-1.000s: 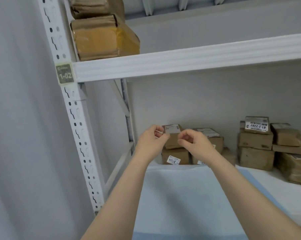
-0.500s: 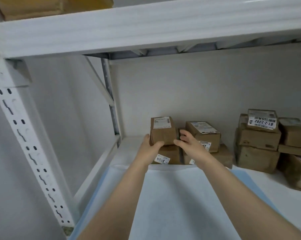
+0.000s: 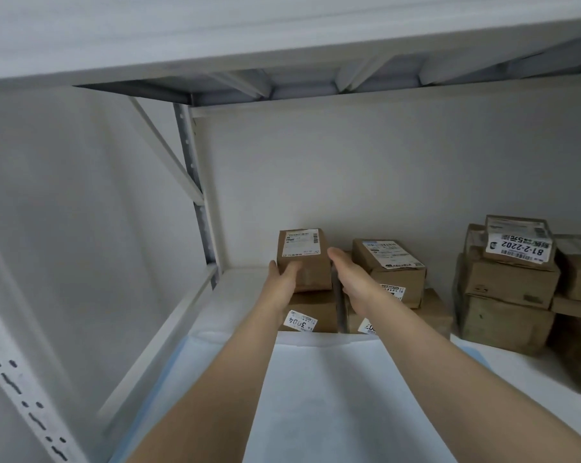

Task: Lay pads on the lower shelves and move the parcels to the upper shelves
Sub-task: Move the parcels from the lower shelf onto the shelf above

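Two hands: both reach to the back of the lower shelf [image 3: 523, 375], just right of the rear upright [image 3: 195, 182], one on each side of the top parcel [image 3: 302, 262].
Left hand [image 3: 282, 279]: wrapped round the parcel's left front corner, thumb on the front face.
Right hand [image 3: 352, 279]: fingers straight, laid along the parcel's right side; contact looks likely, though I cannot tell for sure.
Top parcel: upright brown box with a white label, standing on the 3004 parcel [image 3: 312, 312], nearest to the rear upright of all the boxes.
Neighbouring parcels [image 3: 389, 269]: stacked pair just beside it, on the side away from the upright.
Far stack [image 3: 509, 285]: several boxes, well apart from the upright.
Pad [image 3: 322, 396]: white-and-blue sheet laid in front of the upright's foot, its rear edge meeting the 3004 parcel.
Step in hand: judged to be taking hold of the top parcel for transfer.
Next move calls for: a firm two-sided squeeze, a straight lift off the box below, then a draw toward the person to clear the front beam of the upper shelf [image 3: 282, 38] before raising it.
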